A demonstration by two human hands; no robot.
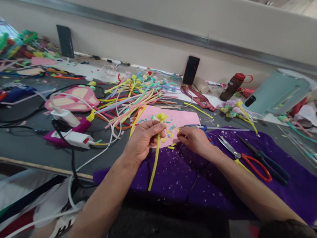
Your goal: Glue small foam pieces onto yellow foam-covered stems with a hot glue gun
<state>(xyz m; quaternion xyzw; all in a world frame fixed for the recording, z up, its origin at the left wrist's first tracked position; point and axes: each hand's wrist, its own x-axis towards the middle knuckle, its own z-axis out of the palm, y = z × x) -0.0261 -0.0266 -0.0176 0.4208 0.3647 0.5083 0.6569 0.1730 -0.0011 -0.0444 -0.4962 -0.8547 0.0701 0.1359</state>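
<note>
My left hand (144, 138) is closed around a yellow pipe-cleaner flower (155, 164), its bloom above the fingers and its long stem hanging down. Beside it, at the right edge of a pink sheet (181, 116), my right hand (193, 139) has its fingers pinched together; anything between them is too small to make out. Short yellow and teal cut pieces (171, 127) lie scattered on the sheet. Just behind the right hand rests a blue-handled tool (201, 127), partly hidden by it. A purple cloth (175, 174) with pale specks lies beneath both forearms.
Red-handled scissors (256, 167) and dark-handled pliers (270, 164) lie on the cloth at right. A pipe-cleaner heap (141, 90) spreads behind the sheet. White cables and a power adapter (77, 139) occupy the left. A phone (191, 70), bottle (232, 86) and teal kettle (281, 93) stand behind.
</note>
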